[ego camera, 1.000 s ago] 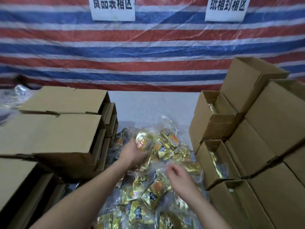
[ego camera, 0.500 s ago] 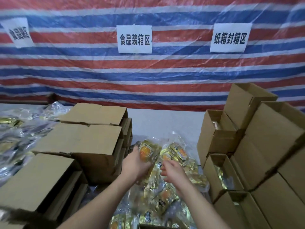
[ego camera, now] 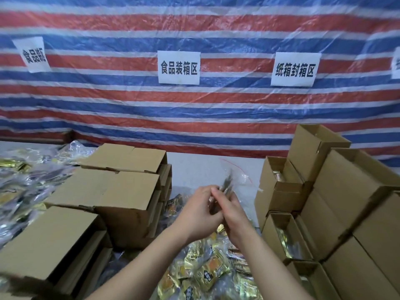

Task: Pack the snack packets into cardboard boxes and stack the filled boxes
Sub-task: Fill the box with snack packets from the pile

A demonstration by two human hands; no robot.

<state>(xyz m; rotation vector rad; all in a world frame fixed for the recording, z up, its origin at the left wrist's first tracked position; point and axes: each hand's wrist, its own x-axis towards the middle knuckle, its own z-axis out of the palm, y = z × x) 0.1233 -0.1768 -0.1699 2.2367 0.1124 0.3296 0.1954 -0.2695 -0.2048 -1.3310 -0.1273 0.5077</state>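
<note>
While backed by striped tarpaulin (ego camera: 216, 109) bearing paper signs (ego camera: 178, 67), flanked left by closed cardboard boxes (ego camera: 121, 191) and right by stacked open boxes (ego camera: 287, 241) partly filled with gold packets. Heaped below, between both stacks: loose snack packets (ego camera: 207, 273). Raised above heap, left hand (ego camera: 199, 215) and right hand (ego camera: 236, 219) pressed close together, fingers curled round one blurred clear-wrapped packet (ego camera: 227, 185).
</note>
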